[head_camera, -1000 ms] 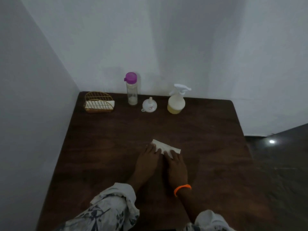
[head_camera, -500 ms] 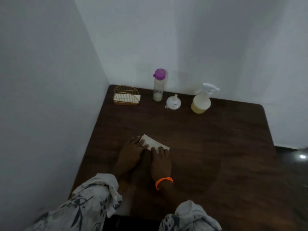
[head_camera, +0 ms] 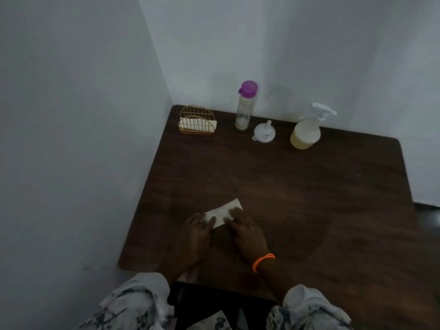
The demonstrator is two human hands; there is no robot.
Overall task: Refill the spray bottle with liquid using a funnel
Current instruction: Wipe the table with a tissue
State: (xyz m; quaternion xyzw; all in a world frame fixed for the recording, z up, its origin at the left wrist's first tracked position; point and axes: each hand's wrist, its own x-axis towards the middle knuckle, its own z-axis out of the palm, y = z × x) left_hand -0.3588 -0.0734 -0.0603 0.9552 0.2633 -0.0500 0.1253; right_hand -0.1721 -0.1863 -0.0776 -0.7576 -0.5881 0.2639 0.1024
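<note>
While both hands lay flat, the left hand (head_camera: 198, 228) and right hand (head_camera: 246, 231) pressed a folded napkin (head_camera: 223, 211) near the tabletop's (head_camera: 333, 210) front edge. Along the back edge stood the capped refill bottle (head_camera: 245, 108), upturned funnel (head_camera: 264, 133) and spray bottle (head_camera: 307, 129), its sprayer on; a hasty reach could topple them.

A dark brown wooden counter (head_camera: 297, 186) with a rounded far corner is pushed into the corner of two plain white walls (head_camera: 71, 115). The light is dim and bluish. At the right edge, a strip of dark floor (head_camera: 431, 215) shows beyond the counter.
</note>
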